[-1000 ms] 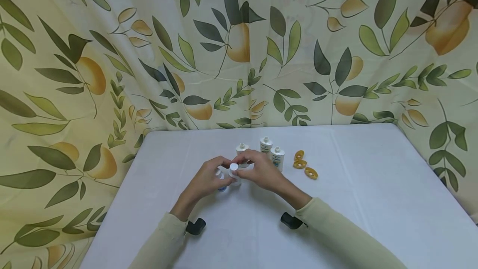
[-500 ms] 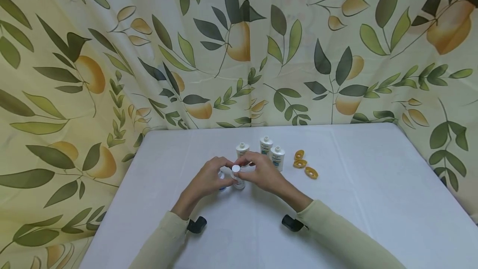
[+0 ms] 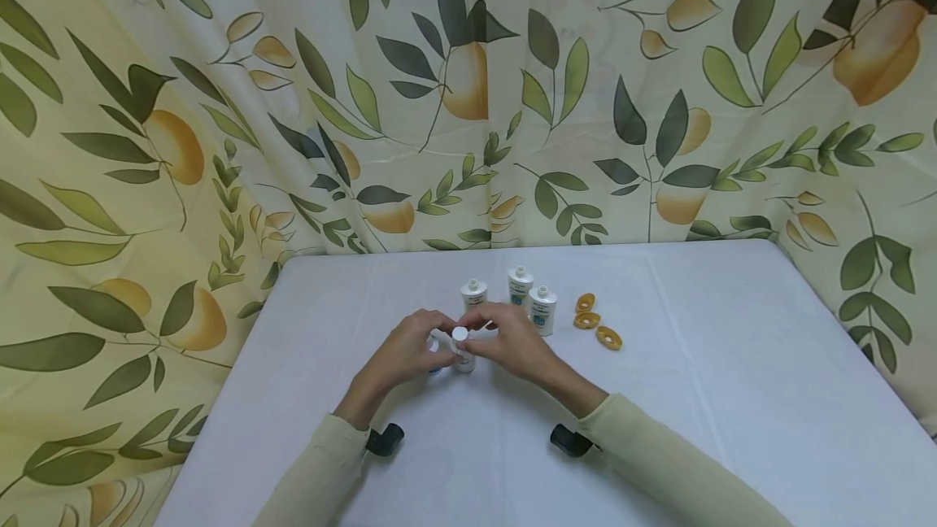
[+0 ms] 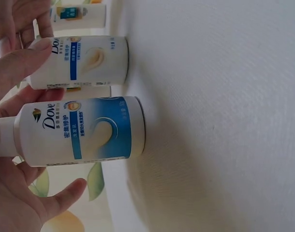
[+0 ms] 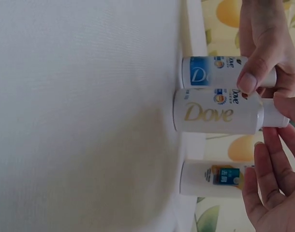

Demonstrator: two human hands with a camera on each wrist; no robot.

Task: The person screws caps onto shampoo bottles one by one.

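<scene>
A white Dove bottle [image 5: 210, 112] with gold lettering stands upright between both hands. My left hand [image 3: 406, 348] holds it near the shoulder, the thumb [image 5: 250, 79] in front and fingers behind. With thumb and fingers, my right hand [image 3: 512, 340] pinches its white cap [image 3: 459, 334] from the right. Just left of it stands a blue-and-white Dove shampoo bottle [image 4: 89, 133], close in front of the left palm and mostly covered by that hand in the head view. Another finger [image 4: 70, 193] of the left hand extends past this blue bottle's far side.
Behind the hands stand a white bottle [image 3: 474, 291], a second white bottle [image 3: 520, 285] and a third white bottle [image 3: 542, 311], each with a narrow top. Several yellow oval rings [image 3: 609, 337] lie right of them on the white table [image 3: 695, 397]. A leaf-patterned curtain [image 3: 556, 128] hangs behind.
The capped white bottle and the right hand's fingertips have come slightly nearer the person. Both hands keep their hold, and the other bottles and rings stay in place.
</scene>
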